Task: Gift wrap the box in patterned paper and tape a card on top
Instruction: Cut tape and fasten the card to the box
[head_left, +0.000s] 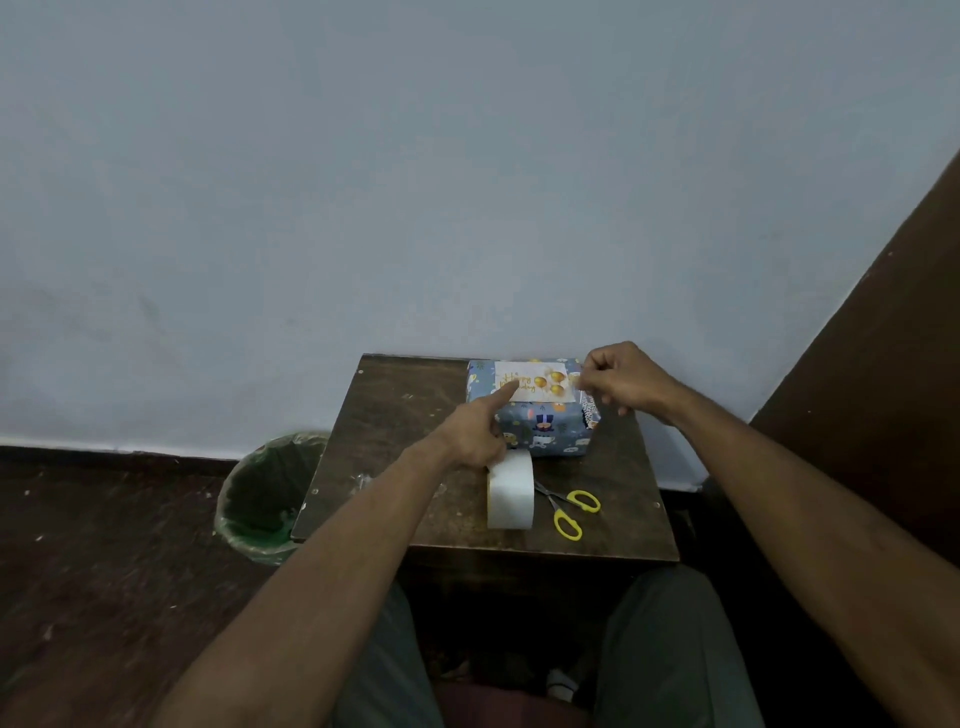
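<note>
I see the wrapped box (535, 415) lying at the far end of the small dark table (395, 415), close against the wall (415, 182), its long axis running left to right between my two hands. The blue patterned paper covers every face that shows. On its top lies the card (535, 387), its long edge along the box's long axis, the gold lettering toward my left hand and the gold balloons toward my right.

My left hand (475, 439) reaches forward with the index finger straight, its tip pressing on the left part of the card; the other fingers are curled under and, as far as I can tell, hold nothing. My right hand (626, 379) hovers at the right end of the box, thumb and fingers pinched together at the card's right edge. They seem to hold a small clear piece, perhaps tape, but it is too faint for me to be sure.

Just under my left hand stands the tape roll (510, 491) on its edge. To its right, nearer me than my right hand, lie the yellow-handled scissors (569, 509), blades pointing toward the roll. Left of my left forearm, on the floor beside the table, stands a green bin (270, 493).
</note>
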